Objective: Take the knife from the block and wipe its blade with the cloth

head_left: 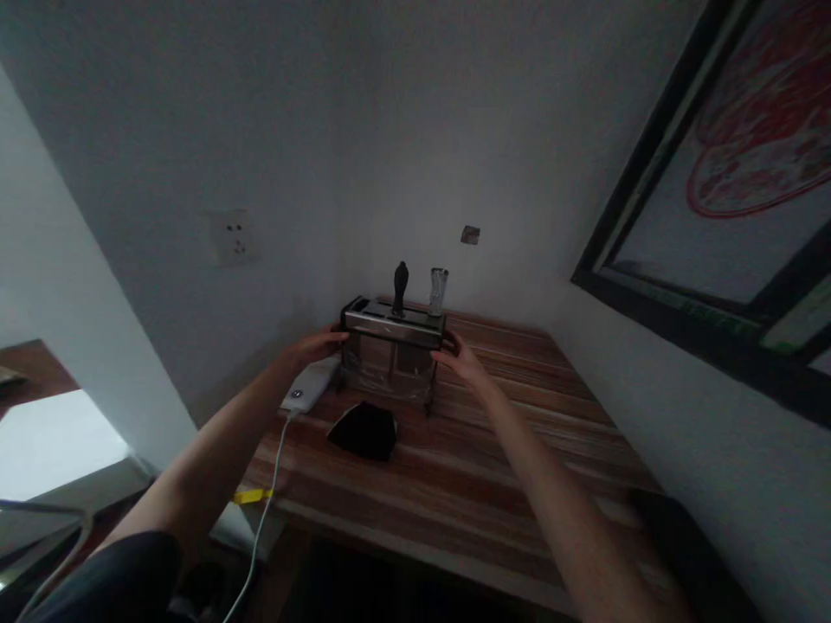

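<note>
A dark sleeve [123, 571] and two bare forearms stretch out over the striped wooden table [493, 484]. At the far corner, against the wall, stands a metal knife block [393, 346] with a black handle [400, 288] and a clear one [438, 292] sticking up. The left hand [315, 346] and right hand [460, 356] press its two ends, fingers curled round the top edge, clasping it between them. A white device [310, 385] with a cable and a black cloth [363, 430] lie just before it.
</note>
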The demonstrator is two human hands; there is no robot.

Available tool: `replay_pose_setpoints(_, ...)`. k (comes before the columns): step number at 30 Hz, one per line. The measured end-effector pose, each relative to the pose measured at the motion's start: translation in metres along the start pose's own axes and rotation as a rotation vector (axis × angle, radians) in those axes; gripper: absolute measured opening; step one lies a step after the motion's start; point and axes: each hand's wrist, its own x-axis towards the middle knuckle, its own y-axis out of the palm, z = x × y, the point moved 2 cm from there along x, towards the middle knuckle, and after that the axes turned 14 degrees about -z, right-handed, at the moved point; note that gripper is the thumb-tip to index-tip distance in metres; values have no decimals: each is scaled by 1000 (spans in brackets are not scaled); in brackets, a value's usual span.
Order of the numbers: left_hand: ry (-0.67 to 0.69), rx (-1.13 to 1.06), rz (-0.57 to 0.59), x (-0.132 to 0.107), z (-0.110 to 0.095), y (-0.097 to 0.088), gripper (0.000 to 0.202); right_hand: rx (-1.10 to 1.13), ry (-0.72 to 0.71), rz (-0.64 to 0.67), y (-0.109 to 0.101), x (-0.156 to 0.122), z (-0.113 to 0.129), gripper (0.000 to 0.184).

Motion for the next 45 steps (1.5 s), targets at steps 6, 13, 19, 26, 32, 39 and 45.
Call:
replay_pose_setpoints(6,26,-12,0,0,4,1,55,26,-12,26,0,-3,11,57)
replay_pose_setpoints(13,56,-41,37,-9,-4,20,57,30,-4,12,-18,-4,13,60)
replay_pose_setpoints(19,88,-87,82,-10,-11,48,61,14,-1,13,-42,-9,27,61)
replay_pose_setpoints(26,124,-121,149,-14,-23,84,73,-14,-1,-19,-75,-16,40,59)
replay_pose_setpoints(32,147,-134,206,-25,-27,111,70,-61,4,-21,-104,-24,49,60)
replay_pose_setpoints(39,134,-149,213,-46,-31,137,65,-132,6,-4,-131,-33,58,66)
replay_pose_setpoints(45,170,-165,237,-48,-21,155,74,-172,8,-25,-153,-43,55,64)
